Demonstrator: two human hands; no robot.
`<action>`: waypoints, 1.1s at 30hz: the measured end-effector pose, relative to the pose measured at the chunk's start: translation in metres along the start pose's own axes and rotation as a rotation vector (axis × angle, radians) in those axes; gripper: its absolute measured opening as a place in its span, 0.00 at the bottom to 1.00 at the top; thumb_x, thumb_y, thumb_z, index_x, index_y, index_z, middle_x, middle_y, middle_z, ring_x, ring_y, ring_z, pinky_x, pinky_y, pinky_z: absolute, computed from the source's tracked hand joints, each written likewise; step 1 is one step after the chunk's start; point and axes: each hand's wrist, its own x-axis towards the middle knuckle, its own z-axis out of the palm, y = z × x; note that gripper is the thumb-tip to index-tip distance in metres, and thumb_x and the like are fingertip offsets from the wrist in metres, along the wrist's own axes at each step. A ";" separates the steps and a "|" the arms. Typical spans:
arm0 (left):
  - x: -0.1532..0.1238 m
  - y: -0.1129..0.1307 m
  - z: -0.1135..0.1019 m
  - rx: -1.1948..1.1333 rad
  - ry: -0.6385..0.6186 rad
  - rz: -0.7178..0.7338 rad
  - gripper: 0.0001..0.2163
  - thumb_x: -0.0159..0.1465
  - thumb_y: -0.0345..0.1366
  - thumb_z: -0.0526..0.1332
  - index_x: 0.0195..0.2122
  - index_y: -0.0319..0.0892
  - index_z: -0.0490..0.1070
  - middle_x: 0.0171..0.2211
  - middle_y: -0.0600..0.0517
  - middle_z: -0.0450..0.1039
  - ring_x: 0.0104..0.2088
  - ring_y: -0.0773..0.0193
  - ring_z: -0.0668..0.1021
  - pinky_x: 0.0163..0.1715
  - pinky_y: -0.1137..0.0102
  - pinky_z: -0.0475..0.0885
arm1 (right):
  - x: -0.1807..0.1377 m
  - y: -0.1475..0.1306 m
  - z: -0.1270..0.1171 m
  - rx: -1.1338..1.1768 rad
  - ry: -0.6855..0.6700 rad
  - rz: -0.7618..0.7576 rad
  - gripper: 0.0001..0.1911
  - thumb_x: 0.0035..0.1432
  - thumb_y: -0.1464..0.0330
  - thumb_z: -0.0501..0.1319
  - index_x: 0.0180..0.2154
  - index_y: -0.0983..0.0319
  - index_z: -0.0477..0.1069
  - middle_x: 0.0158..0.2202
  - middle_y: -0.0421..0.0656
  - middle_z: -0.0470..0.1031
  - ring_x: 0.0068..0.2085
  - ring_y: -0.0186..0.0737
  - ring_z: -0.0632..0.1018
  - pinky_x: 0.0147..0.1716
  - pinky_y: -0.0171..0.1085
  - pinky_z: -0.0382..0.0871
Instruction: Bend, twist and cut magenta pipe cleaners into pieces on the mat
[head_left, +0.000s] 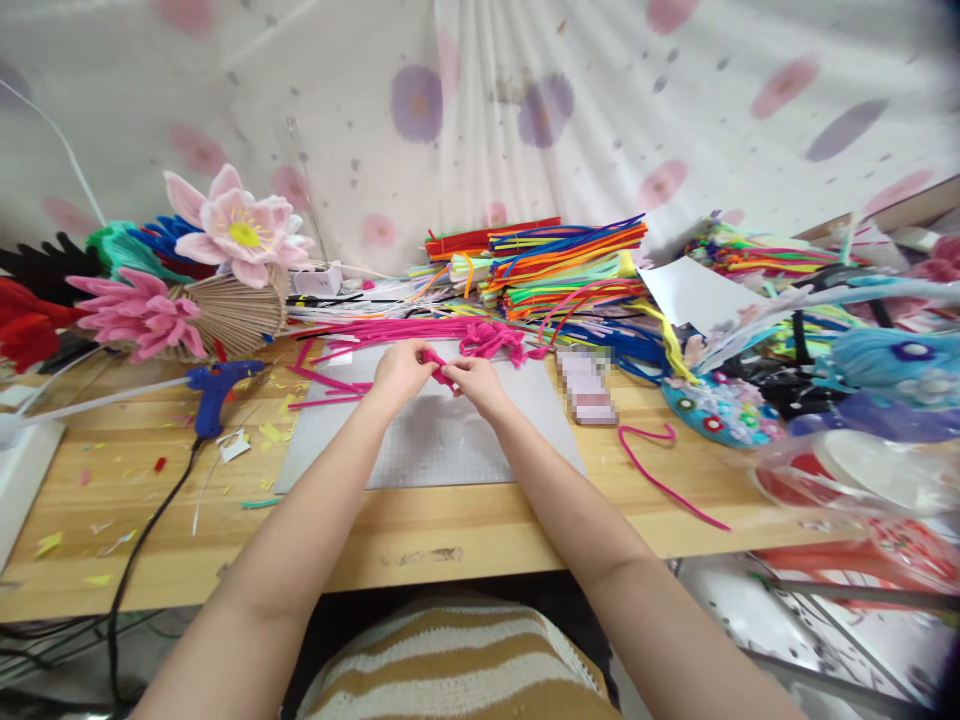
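Note:
Over the grey cutting mat [450, 450], my left hand [405, 370] and my right hand [474, 382] meet with fingertips pinched on a small bent piece of magenta pipe cleaner [438, 366]. Its exact shape is partly hidden by the fingers. Just behind my right hand lies a pile of looped magenta pipe cleaner pieces [495, 340]. Long straight magenta pipe cleaners [405, 328] lie along the back of the mat, and several short cut ones [330, 385] rest at its left, beside my left hand.
A blue glue gun [214, 392] with a black cord stands at left, near pink pipe cleaner flowers [232, 230]. Multicoloured pipe cleaner bundles [562, 265] are stacked at the back. Right of the mat lie a blurred-out phone-like object [586, 385] and a bent magenta pipe cleaner [660, 480].

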 end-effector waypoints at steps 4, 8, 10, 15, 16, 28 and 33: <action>0.001 0.000 0.006 -0.317 -0.007 -0.092 0.09 0.45 0.35 0.66 0.28 0.40 0.71 0.23 0.53 0.72 0.23 0.68 0.74 0.21 0.74 0.68 | 0.002 -0.002 -0.001 0.019 -0.015 -0.011 0.09 0.47 0.67 0.57 0.23 0.65 0.73 0.22 0.41 0.74 0.22 0.29 0.68 0.19 0.29 0.63; -0.001 0.004 0.001 -0.428 0.035 -0.193 0.10 0.43 0.37 0.67 0.25 0.39 0.71 0.22 0.53 0.72 0.22 0.68 0.74 0.22 0.73 0.67 | -0.003 -0.003 -0.007 0.095 -0.211 -0.076 0.11 0.49 0.63 0.58 0.29 0.63 0.74 0.29 0.43 0.76 0.29 0.32 0.73 0.23 0.28 0.65; -0.002 0.008 -0.003 -0.503 0.019 -0.221 0.10 0.43 0.38 0.67 0.25 0.39 0.70 0.23 0.52 0.73 0.22 0.68 0.74 0.22 0.73 0.66 | -0.007 -0.003 -0.011 0.146 -0.331 -0.141 0.13 0.49 0.60 0.60 0.32 0.62 0.74 0.33 0.43 0.76 0.35 0.33 0.74 0.27 0.29 0.66; -0.005 0.011 -0.006 -0.549 -0.166 -0.240 0.13 0.42 0.41 0.68 0.23 0.39 0.70 0.19 0.54 0.70 0.18 0.72 0.69 0.19 0.75 0.60 | -0.014 -0.003 -0.018 0.185 -0.429 -0.205 0.18 0.47 0.54 0.60 0.32 0.63 0.74 0.33 0.44 0.76 0.34 0.34 0.73 0.28 0.30 0.66; -0.005 0.011 -0.006 -0.527 -0.177 -0.234 0.13 0.41 0.42 0.68 0.23 0.39 0.70 0.18 0.55 0.69 0.17 0.73 0.68 0.19 0.75 0.59 | -0.015 -0.003 -0.018 0.186 -0.448 -0.203 0.20 0.48 0.53 0.60 0.32 0.63 0.74 0.33 0.44 0.76 0.34 0.34 0.73 0.27 0.30 0.66; -0.011 0.011 0.006 -0.566 -0.225 -0.163 0.16 0.48 0.47 0.65 0.23 0.40 0.64 0.14 0.60 0.57 0.15 0.75 0.62 0.13 0.78 0.55 | -0.005 0.001 -0.008 0.170 -0.208 -0.210 0.21 0.45 0.51 0.60 0.23 0.64 0.72 0.21 0.41 0.72 0.21 0.29 0.67 0.19 0.30 0.59; -0.011 0.006 0.015 -0.622 -0.091 -0.015 0.15 0.50 0.45 0.64 0.24 0.40 0.61 0.14 0.59 0.61 0.13 0.75 0.63 0.11 0.77 0.55 | -0.004 -0.003 -0.006 0.144 -0.185 -0.180 0.22 0.43 0.51 0.61 0.20 0.65 0.69 0.18 0.40 0.69 0.20 0.28 0.67 0.18 0.29 0.57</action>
